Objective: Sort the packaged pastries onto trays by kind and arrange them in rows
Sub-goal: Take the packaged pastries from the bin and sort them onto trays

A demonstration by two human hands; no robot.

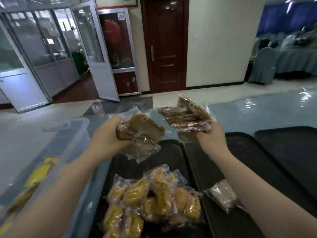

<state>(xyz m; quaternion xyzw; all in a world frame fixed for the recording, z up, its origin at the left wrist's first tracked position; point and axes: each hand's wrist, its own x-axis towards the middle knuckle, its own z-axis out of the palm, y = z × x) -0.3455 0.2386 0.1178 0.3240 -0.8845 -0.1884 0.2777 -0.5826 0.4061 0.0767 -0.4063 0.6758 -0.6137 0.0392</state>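
Yellow wrapped pastries (152, 200) lie heaped nearest the camera, piled loosely on the near end of a black tray (173, 152). From the left: a clear plastic bin (68, 134) stands on the desk (96, 177), with more yellow packets (38, 174) showing blurred through its wall. Just beside the bin, raised above the far end of the black tray, the left hand (106, 136) grasps a bunch of brown cake slices in clear wrappers (142, 134), fingers curled round one end so the packets fan out to the right and hang down. A little to the right, apart from that bunch, the right hand (212, 136) clutches a second fan of brown wrapped slices (187, 119), held from below with the packets spreading up and leftward; how many are in either bunch cannot be told. Under the right forearm a second black tray (248, 152) lies alongside the first, their long edges touching or nearly so. On its near part rests one pale grey-brown packet (221, 194) in clear film, alone. Farther right the corner of a third black tray (291, 143) lies next to the second. Beyond the desk are a glossy tiled floor (171, 98), a dark wooden door (165, 43), and at far left an open glass door (96, 48).
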